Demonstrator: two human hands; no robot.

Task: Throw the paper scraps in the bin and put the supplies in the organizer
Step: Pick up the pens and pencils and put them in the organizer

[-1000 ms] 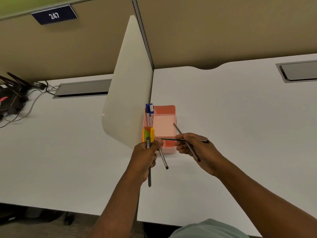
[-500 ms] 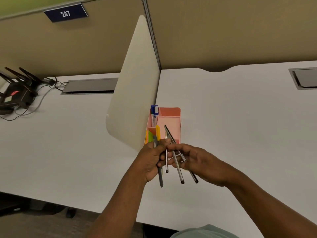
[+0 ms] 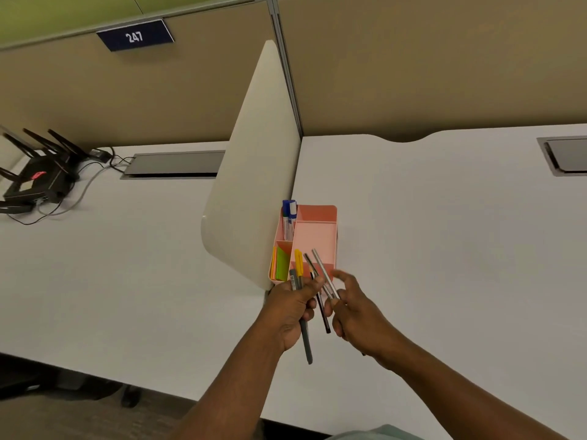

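A pink organizer (image 3: 330,211) stands on the white desk against the divider. Blue-capped markers (image 3: 289,208) stand in its back left compartment, and green and orange sticky notes (image 3: 280,265) fill the front left one. Just in front of it, my left hand (image 3: 290,308) grips a bundle of pens: a yellow-capped pen (image 3: 298,261), a long grey pen (image 3: 306,342) and a black pen (image 3: 321,309). My right hand (image 3: 357,312) touches the bundle from the right. Its thumb and fingers pinch a silver pen (image 3: 322,271), with the index finger raised. No paper scraps or bin are in view.
A cream divider panel (image 3: 254,185) juts over the desk left of the organizer. A black router (image 3: 35,182) with antennas and cables sits far left. Grey cable hatches (image 3: 174,163) (image 3: 567,155) lie at the back. The desk's front edge runs just below my forearms.
My right hand has carried its pens left and turned them upright against the bundle in my left hand. Both hands have drawn together in front of the organizer.
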